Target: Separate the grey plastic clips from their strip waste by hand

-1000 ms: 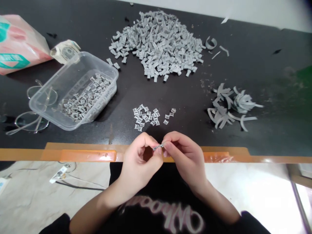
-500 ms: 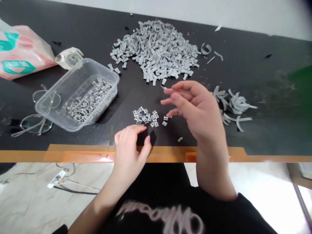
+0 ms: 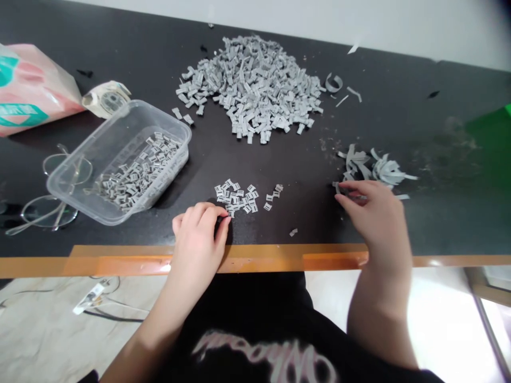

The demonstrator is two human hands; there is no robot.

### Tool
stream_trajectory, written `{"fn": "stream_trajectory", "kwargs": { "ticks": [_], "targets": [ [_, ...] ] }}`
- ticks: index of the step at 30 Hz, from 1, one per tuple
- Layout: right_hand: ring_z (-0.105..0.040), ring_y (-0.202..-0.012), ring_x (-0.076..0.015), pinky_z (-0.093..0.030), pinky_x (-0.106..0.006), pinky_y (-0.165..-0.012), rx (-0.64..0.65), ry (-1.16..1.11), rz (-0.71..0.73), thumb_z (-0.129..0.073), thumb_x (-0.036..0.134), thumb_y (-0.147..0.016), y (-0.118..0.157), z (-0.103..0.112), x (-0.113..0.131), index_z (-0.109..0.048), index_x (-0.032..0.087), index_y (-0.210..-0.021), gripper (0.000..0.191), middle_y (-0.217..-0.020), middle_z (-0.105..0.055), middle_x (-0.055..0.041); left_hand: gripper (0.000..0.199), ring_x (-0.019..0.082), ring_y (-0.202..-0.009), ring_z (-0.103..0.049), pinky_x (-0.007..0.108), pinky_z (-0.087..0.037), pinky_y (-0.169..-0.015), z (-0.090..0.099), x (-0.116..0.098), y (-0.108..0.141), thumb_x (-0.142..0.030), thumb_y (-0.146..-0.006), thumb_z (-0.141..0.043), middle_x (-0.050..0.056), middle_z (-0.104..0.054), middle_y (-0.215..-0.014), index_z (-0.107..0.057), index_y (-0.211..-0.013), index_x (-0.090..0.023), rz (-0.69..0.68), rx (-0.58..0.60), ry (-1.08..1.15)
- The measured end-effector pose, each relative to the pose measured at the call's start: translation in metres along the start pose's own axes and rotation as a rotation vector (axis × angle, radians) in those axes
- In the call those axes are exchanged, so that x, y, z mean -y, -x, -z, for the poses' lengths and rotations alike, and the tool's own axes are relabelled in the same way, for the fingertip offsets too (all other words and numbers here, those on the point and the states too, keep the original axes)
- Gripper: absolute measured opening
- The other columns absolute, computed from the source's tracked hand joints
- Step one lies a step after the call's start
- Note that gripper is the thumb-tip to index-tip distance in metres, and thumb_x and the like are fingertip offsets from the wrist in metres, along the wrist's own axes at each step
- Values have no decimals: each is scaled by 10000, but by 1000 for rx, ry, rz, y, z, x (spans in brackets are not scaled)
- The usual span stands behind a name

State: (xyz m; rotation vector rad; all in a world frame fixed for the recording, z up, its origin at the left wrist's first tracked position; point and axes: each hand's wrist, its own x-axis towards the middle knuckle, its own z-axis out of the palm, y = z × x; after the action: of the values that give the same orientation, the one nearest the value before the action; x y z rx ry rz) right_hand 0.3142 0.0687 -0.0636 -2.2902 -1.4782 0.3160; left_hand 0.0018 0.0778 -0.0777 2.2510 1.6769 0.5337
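My left hand (image 3: 202, 229) pinches at the near edge of a small cluster of flat grey pieces (image 3: 235, 197); a small piece shows at its thumb and fingertip. Over to the right, my right hand (image 3: 369, 207) has thumb and index finger close together at the near side of a pile of curled grey strips (image 3: 385, 167). A small grey scrap (image 3: 336, 186) shows at those fingertips. Farther back lies a big heap of grey parts (image 3: 263, 85). On the left a clear plastic box (image 3: 90, 199) holds many small grey pieces.
Glasses (image 3: 50, 213) lie left of the box. Behind them are a pink and white package (image 3: 43, 85) and a tape roll (image 3: 107, 100). A curled strip (image 3: 334, 83) is right of the heap. Orange tape (image 3: 259, 258) lines the table's front edge.
My right hand has moved right and nearer, from above the small cluster to the strips. My left thumb and fingers have closed together. The view has shifted slightly.
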Motion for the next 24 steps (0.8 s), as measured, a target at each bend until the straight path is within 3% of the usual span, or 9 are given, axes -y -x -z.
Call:
{"fn": "stream_trajectory", "kwargs": {
  "ticks": [5, 13, 18, 21, 24],
  "targets": [
    [-662, -776, -244, -504, -431, -835, -84, -30, -7, -578, 240, -827, 3, -9, -1, -747, 191, -884, 185, -921, -735, -101, 144, 273, -978, -650, 397, -419, -851, 8, 0, 0, -206, -959, -540, 111, -681, -1063, -629, -1063, -160, -29, 67, -39],
    [-641, -761, -247, -476, -423, -821, -44, -39, -94, -608, 242, -801, -4, -6, -3, -705, 197, -968, 198, -842, -716, -74, 135, 250, -850, -633, 400, -427, -813, 13, -3, 2, -155, -952, -466, 75, -664, -925, -599, -940, -177, 4, 137, -32],
    [-607, -704, -230, -441, -379, -739, -15, -22, -161, -649, 243, -801, -3, 2, -2, -715, 210, -835, 81, -755, -689, -48, 116, 231, -797, -617, 396, -440, -829, 14, -2, 0, -198, -952, -486, 44, -657, -857, -596, -917, -195, 34, 191, 38],
    [-570, -653, -197, -435, -364, -710, -87, -116, -168, -670, 321, -825, 3, 4, -1, -723, 225, -829, 110, -765, -690, -27, 105, 226, -807, -624, 384, -456, -844, 15, -1, 1, -223, -947, -508, 39, -668, -851, -610, -934, -202, 46, 206, 85],
    [-608, -684, -190, -476, -351, -693, -142, -373, -152, -725, 360, -806, 9, 3, 2, -734, 224, -893, 162, -825, -718, -30, 112, 219, -807, -627, 376, -476, -843, 16, 0, 3, -244, -942, -519, 35, -679, -850, -624, -939, -206, 62, 218, 147]
  ]
}}
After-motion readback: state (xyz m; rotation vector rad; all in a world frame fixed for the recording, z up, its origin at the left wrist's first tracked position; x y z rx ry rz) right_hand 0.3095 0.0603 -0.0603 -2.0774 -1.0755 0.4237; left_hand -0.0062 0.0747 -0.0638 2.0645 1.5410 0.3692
